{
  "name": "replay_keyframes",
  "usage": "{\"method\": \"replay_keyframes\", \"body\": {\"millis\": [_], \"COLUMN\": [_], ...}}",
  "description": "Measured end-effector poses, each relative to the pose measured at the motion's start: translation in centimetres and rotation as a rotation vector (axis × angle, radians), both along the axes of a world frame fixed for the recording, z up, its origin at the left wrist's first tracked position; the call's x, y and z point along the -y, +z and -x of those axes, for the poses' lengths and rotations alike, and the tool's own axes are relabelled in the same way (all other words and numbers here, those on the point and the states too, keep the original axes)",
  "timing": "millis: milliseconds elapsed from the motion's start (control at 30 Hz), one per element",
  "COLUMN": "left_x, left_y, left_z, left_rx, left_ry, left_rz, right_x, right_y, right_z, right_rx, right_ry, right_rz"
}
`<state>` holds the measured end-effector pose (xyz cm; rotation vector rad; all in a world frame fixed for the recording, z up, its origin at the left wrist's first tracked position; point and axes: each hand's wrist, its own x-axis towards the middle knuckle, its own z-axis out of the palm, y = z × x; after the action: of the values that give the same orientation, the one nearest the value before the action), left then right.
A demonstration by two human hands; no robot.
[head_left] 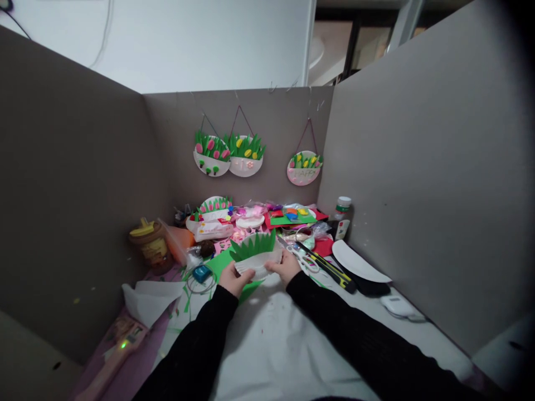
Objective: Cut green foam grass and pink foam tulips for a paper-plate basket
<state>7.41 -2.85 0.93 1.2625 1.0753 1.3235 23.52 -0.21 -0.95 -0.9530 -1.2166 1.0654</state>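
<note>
both hands, left hand point(234, 278) and right hand point(287, 266), grip the paper plate point(258, 263) (green grass-edged).

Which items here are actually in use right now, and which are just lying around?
In use:
- half paper plate, held by left hand and right hand
- green grass cutout behind it

Lying about:
- scissors
- utility knife
- glue gun
- bottle
- whole plate
- hanging finished plates
</note>
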Motion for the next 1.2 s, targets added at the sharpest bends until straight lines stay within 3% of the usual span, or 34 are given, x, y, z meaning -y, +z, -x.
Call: {"method": "replay_keyframes", "body": {"millis": [200,400,533,600,733,867,1000,1200], "left_x": [0.0,-0.3,-1.0,-1.2,-1.6,-1.8,-1.5,-0.3], "left_y": [-0.1,-0.4,-0.5,-0.6,-1.0,-1.4,-0.9,0.0], "left_z": [-0.1,0.1,0.7,0.9,1.0,1.2,1.2,0.5], "left_rx": [-0.081,-0.027,0.011,0.035,0.06,0.057,0.02,-0.056], "left_ry": [0.003,0.008,0.089,0.129,0.119,0.041,-0.036,-0.093], "left_rz": [-0.067,-0.049,-0.036,-0.033,-0.044,-0.155,-0.255,-0.242], "right_x": [-0.2,-0.6,0.3,1.0,2.1,2.3,2.7,3.8], "right_y": [-0.3,-0.2,0.4,0.9,1.6,1.6,1.6,1.2], "right_z": [-0.1,-0.3,-0.9,-1.2,-1.1,-0.1,0.7,1.3], "right_rx": [-0.099,-0.061,0.169,0.36,0.627,0.714,0.681,0.441], "right_ry": [0.01,-0.039,-0.357,-0.429,-0.219,-0.145,0.005,0.514], "right_rz": [-0.024,-0.02,-0.186,-0.305,-0.294,-0.159,0.066,0.374]}}
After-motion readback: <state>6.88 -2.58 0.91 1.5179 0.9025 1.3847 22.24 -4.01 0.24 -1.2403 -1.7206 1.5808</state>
